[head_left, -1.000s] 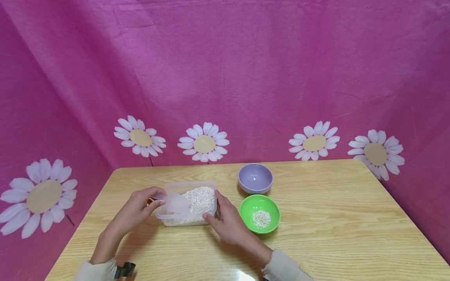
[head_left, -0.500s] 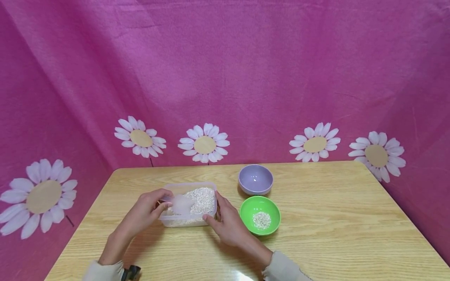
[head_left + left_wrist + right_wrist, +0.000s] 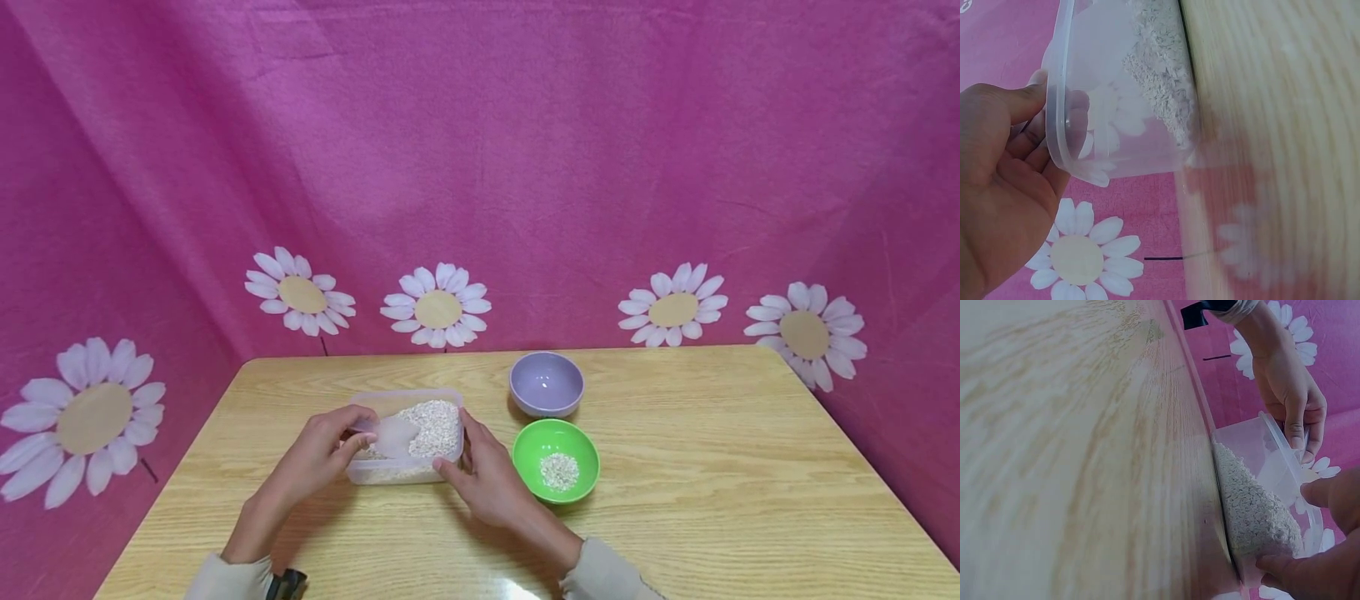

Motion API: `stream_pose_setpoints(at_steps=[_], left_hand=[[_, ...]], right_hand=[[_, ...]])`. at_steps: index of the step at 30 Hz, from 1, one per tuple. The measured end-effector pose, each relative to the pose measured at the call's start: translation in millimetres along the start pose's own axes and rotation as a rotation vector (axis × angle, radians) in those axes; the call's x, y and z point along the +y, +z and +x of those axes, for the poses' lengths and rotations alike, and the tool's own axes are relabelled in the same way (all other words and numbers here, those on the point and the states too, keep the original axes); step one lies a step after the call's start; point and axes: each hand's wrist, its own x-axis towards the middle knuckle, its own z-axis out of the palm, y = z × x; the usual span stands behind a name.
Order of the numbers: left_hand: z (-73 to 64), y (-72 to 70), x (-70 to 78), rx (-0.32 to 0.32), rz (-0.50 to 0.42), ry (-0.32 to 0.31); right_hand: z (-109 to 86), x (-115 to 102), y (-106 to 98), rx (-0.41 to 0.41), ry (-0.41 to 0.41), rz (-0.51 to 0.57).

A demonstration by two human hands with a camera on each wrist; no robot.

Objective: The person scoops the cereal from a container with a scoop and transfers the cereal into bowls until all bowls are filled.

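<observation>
A clear plastic container of oat flakes stands on the left part of the table. My left hand pinches the handle of a translucent scoop between thumb and fingers. The scoop's bowl lies inside the container, its front edge against the heap of flakes. On the opposite side, my right hand grips the container's right end, thumb at the near corner and fingers along the outer wall. In the right wrist view the flakes slope up toward my right hand.
Just right of my right hand is a green bowl with a small pile of flakes in it. Behind it stands a purple bowl. The wooden table backs onto a pink cloth printed with daisies.
My left hand has moved right, carrying the scoop deeper into the container up to the flakes. The right hand keeps its grip on the container's end; both bowls stay put.
</observation>
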Motion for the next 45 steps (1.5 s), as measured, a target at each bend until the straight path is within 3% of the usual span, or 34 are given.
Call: stream_pose_setpoints(at_steps=[17,30,39,45], left_hand=[[-1.9,0.5,-2.6,0.015,-0.033,-0.021],[-5.9,-19.7,-4.2,0.127,-0.113,-0.065],[-9.5,-30.1,-10.1,0.171,-0.188,-0.169],[-9.7,-31.6,-13.6,0.207,-0.257,-0.160]], right_hand=[[-0.2,0,0,-0.005,0.006,0.026],[-1.1,-1,-1,0.015,-0.017,0.030],[-1.5,-1,-1,0.007,-0.002,0.094],[-1.8,-3,-1,0.021,-0.006,0.094]])
